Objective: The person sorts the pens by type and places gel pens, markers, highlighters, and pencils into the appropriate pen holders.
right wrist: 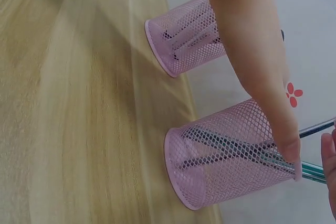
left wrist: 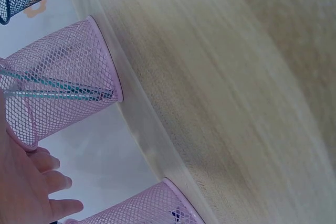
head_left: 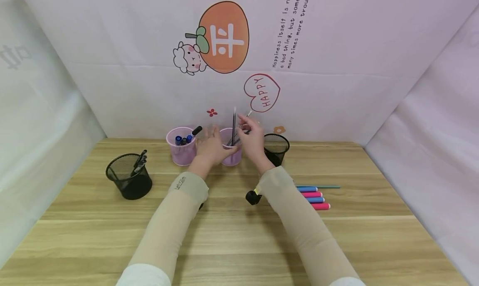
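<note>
In the head view a pink mesh pen cup (head_left: 231, 159) stands near the back wall with several slim pencils (head_left: 233, 126) in it. My left hand (head_left: 211, 146) rests on its left side, thumb laid across the front rim and fingers spread. In the left wrist view, those fingers (left wrist: 55, 179) lie beside the cup. Above the rim, my right hand (head_left: 253, 139) pinches a pencil (head_left: 249, 113) whose pale end sticks up past the fingertips. A second pink mesh cup (head_left: 183, 156) just left of my left hand holds blue- and black-capped markers (head_left: 183, 141).
A black mesh cup (head_left: 129, 184) with black pens stands at the left, another black mesh cup (head_left: 277, 144) right of my right hand. Blue and pink markers (head_left: 318, 194) and a teal pencil (head_left: 329, 187) lie at the right. A black-ended object (head_left: 253, 197) lies by the right sleeve.
</note>
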`<state>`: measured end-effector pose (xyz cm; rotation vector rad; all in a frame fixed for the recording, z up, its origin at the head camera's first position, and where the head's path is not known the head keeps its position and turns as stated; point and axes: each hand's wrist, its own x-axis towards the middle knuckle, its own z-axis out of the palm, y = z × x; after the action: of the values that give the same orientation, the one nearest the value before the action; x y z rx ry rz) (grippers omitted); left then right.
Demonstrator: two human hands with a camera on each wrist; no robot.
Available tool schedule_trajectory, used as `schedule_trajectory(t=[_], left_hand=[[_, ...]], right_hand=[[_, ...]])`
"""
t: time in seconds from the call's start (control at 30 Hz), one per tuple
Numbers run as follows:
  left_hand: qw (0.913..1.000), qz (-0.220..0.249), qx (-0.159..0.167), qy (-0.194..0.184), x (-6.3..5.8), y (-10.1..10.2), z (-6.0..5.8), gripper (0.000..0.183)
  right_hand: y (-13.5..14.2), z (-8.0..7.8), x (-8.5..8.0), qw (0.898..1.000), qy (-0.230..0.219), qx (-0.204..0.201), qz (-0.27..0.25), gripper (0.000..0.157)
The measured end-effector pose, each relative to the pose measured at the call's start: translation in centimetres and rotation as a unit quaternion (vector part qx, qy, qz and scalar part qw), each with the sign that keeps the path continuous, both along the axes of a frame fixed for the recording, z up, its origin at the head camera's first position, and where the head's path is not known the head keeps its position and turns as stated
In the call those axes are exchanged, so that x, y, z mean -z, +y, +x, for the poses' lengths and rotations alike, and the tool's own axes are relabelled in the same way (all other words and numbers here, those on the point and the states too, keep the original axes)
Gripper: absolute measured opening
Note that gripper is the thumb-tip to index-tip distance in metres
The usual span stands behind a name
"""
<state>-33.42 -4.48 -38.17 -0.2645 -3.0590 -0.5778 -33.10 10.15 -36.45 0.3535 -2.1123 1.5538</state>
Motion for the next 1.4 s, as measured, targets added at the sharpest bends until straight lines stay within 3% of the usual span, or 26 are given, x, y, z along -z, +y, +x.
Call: schedule_trajectory(t=[0.3,0.6,0.9,1.17,1.4], left_hand=[[1.0000,-0.002,0.004,-0.003,0.0,0.0,0.0,0.120],[1.0000,-0.001,0.003,-0.004,0.2,0.0,0.0,0.121],[1.0000,0.003,0.005,-0.001,0.3,-0.1,0.0,0.121],[1.0000,0.001,0.007,0.000,0.2,-0.1,-0.2,0.121],[0.9999,0.005,0.010,0.002,0.1,-0.2,0.0,0.121]], right_hand=[[0.7,0.3,0.2,1.000,-0.022,-0.019,0.006,0.039],[2.1,1.1,-1.1,0.996,-0.037,-0.070,0.043,0.035],[3.5,1.6,-2.6,0.995,0.019,-0.079,0.052,0.027],[5.1,2.3,-3.4,0.994,0.040,-0.092,0.048,0.026],[6.5,2.5,-3.1,0.994,0.041,-0.097,0.040,0.028]])
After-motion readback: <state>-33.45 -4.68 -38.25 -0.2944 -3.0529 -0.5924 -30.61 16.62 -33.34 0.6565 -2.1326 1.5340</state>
